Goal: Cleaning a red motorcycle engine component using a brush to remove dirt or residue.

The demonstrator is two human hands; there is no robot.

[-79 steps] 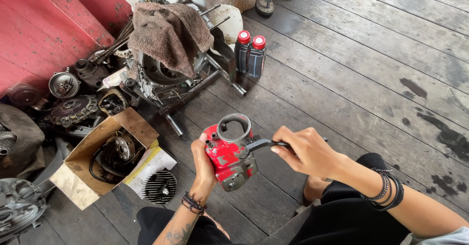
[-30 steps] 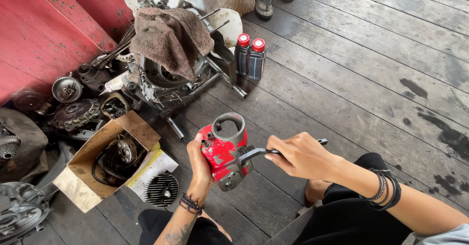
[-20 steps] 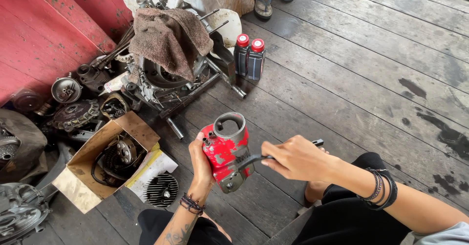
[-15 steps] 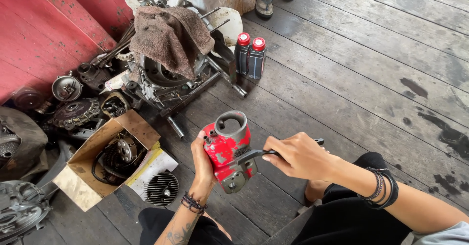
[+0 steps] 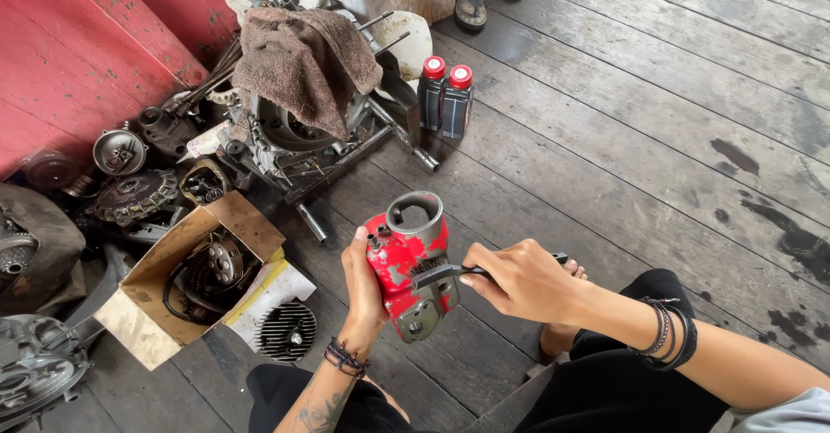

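My left hand (image 5: 363,282) wraps the back of a red-painted engine cylinder (image 5: 411,264), thumb up along its side, holding it upright just below the centre of the frame, above my lap and clear of the plank floor (image 5: 657,122). My right hand (image 5: 519,282) is closed around the handle of a wire brush (image 5: 441,273), whose bristled head lies against the cylinder's chipped red face. The casting looks heavy, rigid metal; I judge that it needs a firm grip around its body, away from the open bore at its top, and the flaking paint and grime may make it slick. Dark bracelets (image 5: 670,347) circle my right wrist at the lower right.

To the lower left, an open cardboard box (image 5: 164,312) holds a greasy engine part, with a finned round cover (image 5: 285,331) on pale paper just beside it. Above, in the upper left, a stripped engine block (image 5: 285,139) sits under a brown rag (image 5: 298,57), ringed by gears and covers against a red wall (image 5: 78,44). Two dark oil bottles with red caps (image 5: 446,96) stand together at upper centre, and a sandal (image 5: 471,1) lies at the top edge.
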